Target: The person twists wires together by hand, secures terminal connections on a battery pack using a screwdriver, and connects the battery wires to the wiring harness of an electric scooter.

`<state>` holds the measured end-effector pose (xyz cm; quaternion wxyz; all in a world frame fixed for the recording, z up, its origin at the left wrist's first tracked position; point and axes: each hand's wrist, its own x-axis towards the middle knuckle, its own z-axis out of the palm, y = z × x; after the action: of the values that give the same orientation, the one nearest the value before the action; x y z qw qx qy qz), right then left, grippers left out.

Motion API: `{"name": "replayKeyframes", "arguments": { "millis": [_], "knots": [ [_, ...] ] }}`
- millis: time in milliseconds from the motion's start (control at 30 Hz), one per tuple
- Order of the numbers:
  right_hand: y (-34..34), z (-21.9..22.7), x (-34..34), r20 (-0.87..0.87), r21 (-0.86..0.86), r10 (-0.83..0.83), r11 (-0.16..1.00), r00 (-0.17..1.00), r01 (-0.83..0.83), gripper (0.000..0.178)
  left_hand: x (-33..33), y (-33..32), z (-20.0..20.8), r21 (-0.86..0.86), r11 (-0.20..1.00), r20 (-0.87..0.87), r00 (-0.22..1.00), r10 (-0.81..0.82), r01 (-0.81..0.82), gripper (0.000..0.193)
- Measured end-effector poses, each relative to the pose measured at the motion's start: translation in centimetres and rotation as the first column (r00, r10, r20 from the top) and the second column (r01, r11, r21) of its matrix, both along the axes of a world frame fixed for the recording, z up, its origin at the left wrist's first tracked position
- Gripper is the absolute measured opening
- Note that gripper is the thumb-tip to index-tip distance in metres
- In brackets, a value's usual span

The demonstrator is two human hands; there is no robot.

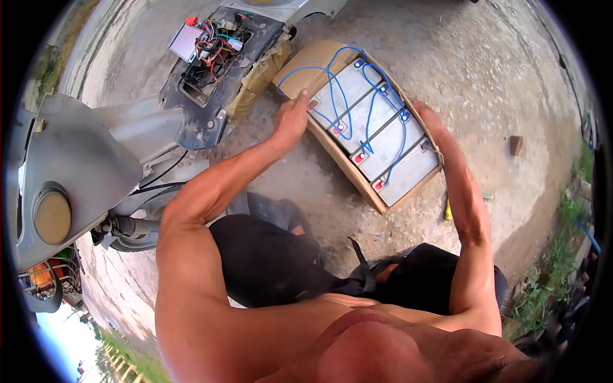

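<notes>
A brown cardboard box [348, 167], tilted in front of me, has its top open. Side by side in it sit several grey batteries [391, 132] with red and dark terminals. A thin blue wire [348, 115] loops over them and joins some terminals. My left hand [294, 119] grips the box's left edge by the open flap [308, 64], thumb on top. Against the right side of the box lies my right hand [429, 121], holding it from that side; its fingertips are hidden behind the cardboard.
To my left stands a grey scooter [121, 140], its floor compartment [198, 96] uncovered, with tangled coloured wires [220, 48] and a silver finned unit [185, 42]. A brick piece [516, 145] and a yellow-green object [448, 210] lie on the rough concrete at right. Grass [549, 281] borders it.
</notes>
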<state>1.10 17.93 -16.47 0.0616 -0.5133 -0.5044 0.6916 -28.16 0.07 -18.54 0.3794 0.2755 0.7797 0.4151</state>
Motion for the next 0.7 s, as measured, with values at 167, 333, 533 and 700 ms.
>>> {"name": "replayKeyframes", "arguments": {
  "millis": [167, 333, 533, 700],
  "knots": [
    [0.1, -2.1, -2.9, -0.076, 0.026, 0.147, 0.989, 0.986, -0.145, 0.037, -0.2, -4.2, 1.5, 0.021, 0.997, -0.084, 0.994, 0.074, -0.072, 0.059],
    [-1.7, -0.1, -2.3, -0.066, -0.244, -0.111, 0.965, 0.992, 0.092, 0.039, -0.2, 0.0, -1.2, 0.046, 0.98, 0.02, 0.981, 0.193, -0.193, 0.06],
    [-10.1, -7.6, 0.3, -0.055, -0.143, -0.51, 0.855, 0.858, 0.499, 0.047, -1.0, 10.4, 0.4, 0.061, 0.995, -0.219, 0.974, -0.065, 0.08, 0.06],
    [-14.3, -7.4, -1.4, -0.146, -0.197, -0.706, 0.707, 0.693, 0.679, 0.043, -1.5, 12.7, 2.8, -0.035, 0.949, -0.174, 0.933, -0.316, 0.314, 0.056]
  ]
}}
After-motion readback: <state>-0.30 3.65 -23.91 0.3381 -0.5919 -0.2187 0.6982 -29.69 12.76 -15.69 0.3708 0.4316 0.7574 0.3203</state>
